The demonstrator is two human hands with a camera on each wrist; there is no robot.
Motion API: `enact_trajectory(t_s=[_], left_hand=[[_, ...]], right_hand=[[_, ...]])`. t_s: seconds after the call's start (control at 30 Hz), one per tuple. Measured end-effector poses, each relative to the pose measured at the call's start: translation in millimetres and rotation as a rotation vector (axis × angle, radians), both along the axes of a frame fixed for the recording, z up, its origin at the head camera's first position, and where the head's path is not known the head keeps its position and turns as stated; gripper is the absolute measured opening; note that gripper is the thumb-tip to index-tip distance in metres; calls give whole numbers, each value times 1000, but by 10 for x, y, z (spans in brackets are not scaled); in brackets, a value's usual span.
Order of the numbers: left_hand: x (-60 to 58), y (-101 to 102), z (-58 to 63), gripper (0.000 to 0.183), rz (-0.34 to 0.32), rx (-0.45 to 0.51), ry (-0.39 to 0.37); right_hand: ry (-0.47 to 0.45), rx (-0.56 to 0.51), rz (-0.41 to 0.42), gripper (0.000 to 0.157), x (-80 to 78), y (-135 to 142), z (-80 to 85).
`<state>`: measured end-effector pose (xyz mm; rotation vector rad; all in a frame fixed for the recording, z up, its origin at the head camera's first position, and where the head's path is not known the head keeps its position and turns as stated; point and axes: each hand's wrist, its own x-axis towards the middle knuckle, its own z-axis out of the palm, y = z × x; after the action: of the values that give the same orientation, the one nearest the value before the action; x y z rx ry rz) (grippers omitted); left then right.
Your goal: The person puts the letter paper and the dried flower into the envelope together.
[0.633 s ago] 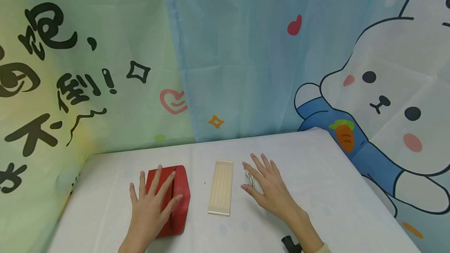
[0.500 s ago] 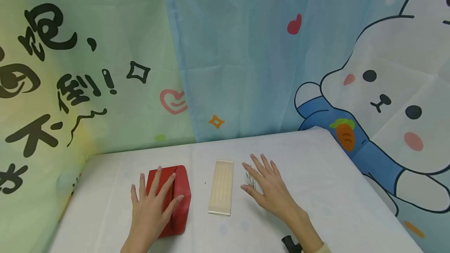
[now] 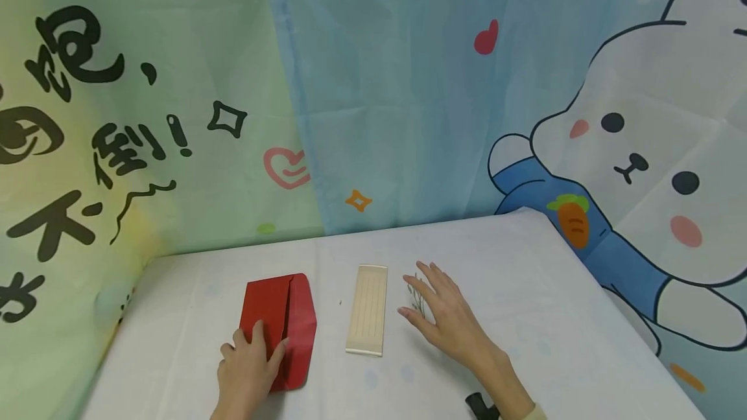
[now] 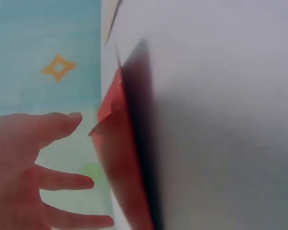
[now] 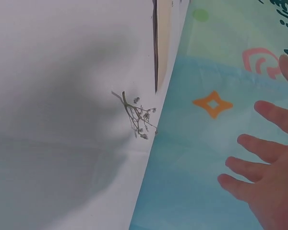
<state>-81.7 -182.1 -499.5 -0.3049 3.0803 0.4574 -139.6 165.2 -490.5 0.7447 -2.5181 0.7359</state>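
A red envelope (image 3: 265, 300) lies on the white table with its flap folded out to the right. My left hand (image 3: 245, 368) is over its lower left part, fingers spread and slightly bent. In the left wrist view, those fingers (image 4: 67, 181) appear apart from the red paper (image 4: 119, 167). A small dried flower sprig (image 5: 139, 115) lies on the cloth, partly hidden in the head view behind my right hand (image 3: 452, 319). That hand hovers above it with loosely spread fingers and holds nothing. Between the hands lies a flat cream ribbed strip (image 3: 367, 310).
White cloth (image 3: 525, 290) covers the table. Printed fabric curtains (image 3: 397, 115) hang behind its far edge, with a rabbit figure (image 3: 653, 167) at the right. A black object (image 3: 481, 406) shows by the right wrist. A tiny dark speck (image 3: 340, 303) sits left of the strip.
My left hand has drawn back toward the near edge of the envelope, its fingers bending more, so more red paper shows. My right hand has barely moved, its fingers slightly closer together.
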Motion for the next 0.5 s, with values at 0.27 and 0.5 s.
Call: enact_trajectory(t_s=[0.27,0.5], left_hand=[[-44,54,-93,68,69,12,-83],[-75,115,-107,64,123,20,-112]], right_hand=[[-68,3,27,53,29,-31,-24],[-56,-2,49,48,28,-80,-62]])
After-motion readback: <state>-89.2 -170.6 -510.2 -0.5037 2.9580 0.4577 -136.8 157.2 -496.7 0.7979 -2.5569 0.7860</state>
